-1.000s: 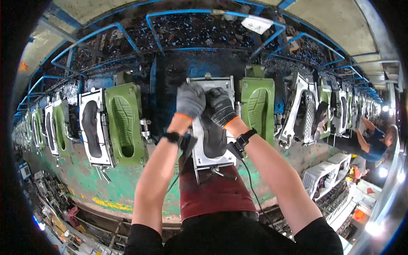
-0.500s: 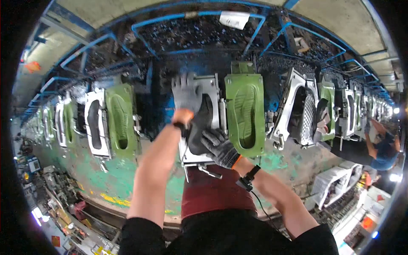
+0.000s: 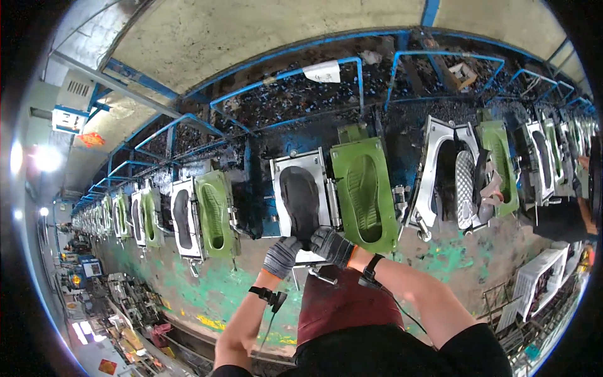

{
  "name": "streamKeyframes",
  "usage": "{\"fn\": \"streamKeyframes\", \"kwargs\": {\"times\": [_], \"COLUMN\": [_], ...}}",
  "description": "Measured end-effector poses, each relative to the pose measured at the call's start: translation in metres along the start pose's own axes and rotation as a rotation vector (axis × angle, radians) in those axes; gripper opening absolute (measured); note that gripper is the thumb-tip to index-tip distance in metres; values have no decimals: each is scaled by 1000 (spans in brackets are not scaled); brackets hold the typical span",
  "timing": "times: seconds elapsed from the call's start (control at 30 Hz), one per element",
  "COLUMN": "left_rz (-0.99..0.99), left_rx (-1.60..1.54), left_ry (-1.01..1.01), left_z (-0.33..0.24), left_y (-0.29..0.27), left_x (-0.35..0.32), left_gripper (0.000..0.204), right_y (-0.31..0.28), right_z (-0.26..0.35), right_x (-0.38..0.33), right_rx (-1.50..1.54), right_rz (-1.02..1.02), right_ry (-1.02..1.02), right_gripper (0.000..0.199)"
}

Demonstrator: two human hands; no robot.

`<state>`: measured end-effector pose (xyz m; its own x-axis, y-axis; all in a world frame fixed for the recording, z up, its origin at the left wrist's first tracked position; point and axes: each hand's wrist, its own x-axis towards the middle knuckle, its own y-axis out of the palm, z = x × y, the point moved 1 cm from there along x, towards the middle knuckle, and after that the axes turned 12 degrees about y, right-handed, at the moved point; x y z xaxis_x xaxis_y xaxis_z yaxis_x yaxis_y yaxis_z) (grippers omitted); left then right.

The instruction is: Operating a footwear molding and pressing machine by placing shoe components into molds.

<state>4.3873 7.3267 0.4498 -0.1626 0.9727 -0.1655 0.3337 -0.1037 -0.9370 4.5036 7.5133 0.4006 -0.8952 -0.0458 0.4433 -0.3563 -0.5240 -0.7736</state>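
Directly ahead, a dark, foot-shaped shoe piece (image 3: pixel 300 191) lies in a silver mould frame (image 3: pixel 321 186). Both my hands wear grey knit gloves with orange cuffs and meet at the piece's near, heel end. My left hand (image 3: pixel 282 256) is closed there, its fingertips against the left side of the heel. Beside it, my right hand (image 3: pixel 331 245) has curled fingers gripping the heel's right side. The fingertips partly hide that end. Hinged to the frame's right is a green mould half (image 3: pixel 361 188) with a ribbed, sole-shaped hollow. A metal handle (image 3: pixel 323 276) juts out below the frame.
Similar silver and green moulds run along both sides, among them an opened mould (image 3: pixel 433 182) with a quilted grey piece (image 3: pixel 464 188). Blue rails (image 3: pixel 289 74) stand behind. At far right a co-worker's dark sleeve (image 3: pixel 556 220) shows. A white rack (image 3: pixel 541 276) stands at lower right.
My left hand has come back from the far end of the mould to the heel, next to my right hand. Its fingers, spread before, are now closed. The view has shifted.
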Motion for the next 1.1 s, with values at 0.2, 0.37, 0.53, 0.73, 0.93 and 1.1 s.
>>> {"fn": "streamKeyframes", "kwargs": {"times": [0.2, 0.37, 0.53, 0.73, 0.93, 1.1], "left_rz": [356, 165, -381, -572, -487, -566], "left_rx": [115, -202, -219, -111, -122, -164], "left_ry": [225, -232, -94, -13, -15, -30], "left_z": [26, 39, 32, 16, 15, 18], "left_y": [-5, -23, -29, 16, -3, -17], "left_x": [25, 52, 63, 67, 78, 67], "left_gripper": [23, 34, 44, 63, 62, 50], "right_y": [20, 31, 32, 29, 2, -58], "right_z": [3, 4, 8, -13, -33, -29], "right_x": [22, 55, 76, 53, 56, 71], "right_rx": [-108, -149, 23, -187, 186, 390], "right_rz": [377, 751, 436, 628, 468, 306], "right_ry": [-16, 318, 816, 930, 747, 892], "right_gripper": [21, 29, 31, 44, 32, 19]}}
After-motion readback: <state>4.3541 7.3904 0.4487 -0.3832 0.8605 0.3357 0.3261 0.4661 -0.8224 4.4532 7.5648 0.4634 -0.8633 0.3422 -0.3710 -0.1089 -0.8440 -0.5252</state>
